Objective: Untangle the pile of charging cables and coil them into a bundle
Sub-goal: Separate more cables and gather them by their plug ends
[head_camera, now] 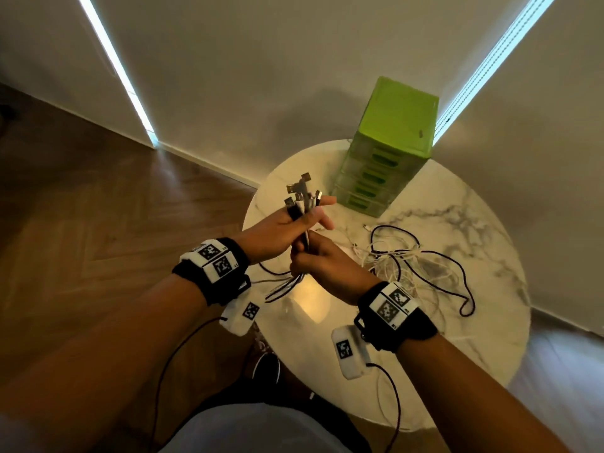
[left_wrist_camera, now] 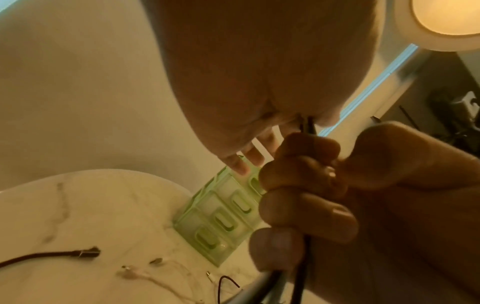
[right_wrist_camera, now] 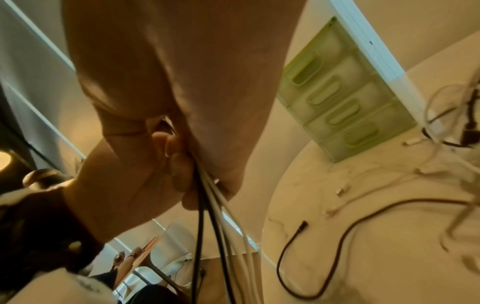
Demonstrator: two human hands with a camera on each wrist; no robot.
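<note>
You are gripping the gathered cables (head_camera: 302, 207) just below their plugs in your left hand (head_camera: 277, 235) while your right hand (head_camera: 322, 261) is clenching the same strands directly beneath it, so be sliding that lower grip downward to draw the tangle (head_camera: 411, 259) on the table (head_camera: 483, 338) straight.

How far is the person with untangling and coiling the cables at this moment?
Done: several cables' plug ends are gathered side by side. In hand: the left hand grips that bunch near the plugs, and the right hand holds it just below. Left: the cable tails still lie in a loose tangle on the round table, and no coil is formed yet.
</note>
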